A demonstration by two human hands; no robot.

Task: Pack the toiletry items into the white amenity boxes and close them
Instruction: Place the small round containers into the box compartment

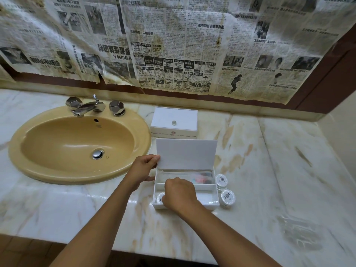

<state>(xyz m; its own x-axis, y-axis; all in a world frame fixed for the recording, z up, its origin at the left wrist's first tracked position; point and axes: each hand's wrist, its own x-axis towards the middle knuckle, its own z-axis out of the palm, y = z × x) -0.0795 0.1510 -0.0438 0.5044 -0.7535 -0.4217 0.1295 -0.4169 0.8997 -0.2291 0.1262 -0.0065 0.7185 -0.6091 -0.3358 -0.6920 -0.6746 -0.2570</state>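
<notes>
Left hand point(143, 168) pinches the open white box's point(215, 204) flat lid point(186, 154); right hand point(178, 195) curls onto a round packet point(159, 197) inside, on glossy marble point(77, 212)

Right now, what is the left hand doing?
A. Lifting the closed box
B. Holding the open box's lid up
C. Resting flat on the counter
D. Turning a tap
B: the left hand grips the left edge of the raised lid of the open box, away from the tap and the closed box.

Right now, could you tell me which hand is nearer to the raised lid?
Left. The left hand holds the lid by its left edge; the right hand is below it, inside the open box.
</notes>
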